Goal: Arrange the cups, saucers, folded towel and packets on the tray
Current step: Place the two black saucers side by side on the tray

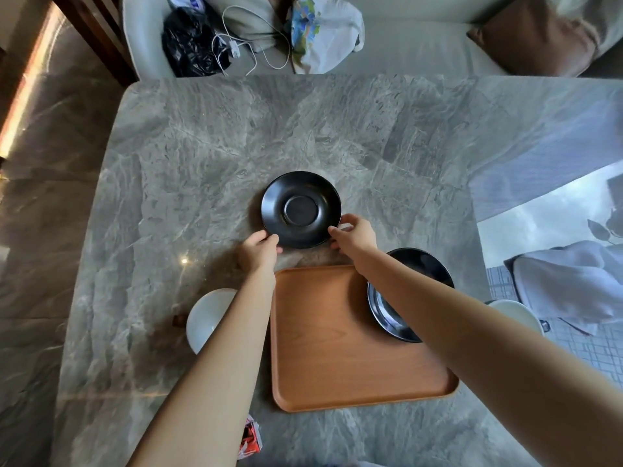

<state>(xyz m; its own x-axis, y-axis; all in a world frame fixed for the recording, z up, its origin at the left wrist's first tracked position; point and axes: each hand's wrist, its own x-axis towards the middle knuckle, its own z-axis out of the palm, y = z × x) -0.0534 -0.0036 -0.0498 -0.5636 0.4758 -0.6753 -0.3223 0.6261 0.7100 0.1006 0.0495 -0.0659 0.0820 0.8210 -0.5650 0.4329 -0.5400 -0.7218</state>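
Observation:
A black saucer (301,209) lies on the marble table just beyond the orange-brown tray (330,348). My left hand (259,251) grips its near-left rim and my right hand (354,234) grips its near-right rim. A second black saucer (428,267) rests on the tray's far right corner, partly hidden by my right forearm. One white cup (205,318) stands left of the tray, half behind my left arm. Another white cup (519,313) stands to the right. A folded white towel (566,284) lies at the right edge. Red packets (251,439) lie near the front edge.
The grey marble table (202,163) stretches wide beyond the saucer. Behind it a pale sofa holds a black plastic bag (188,42), a white cable (242,48), a printed bag (320,32) and a brown cushion (536,35).

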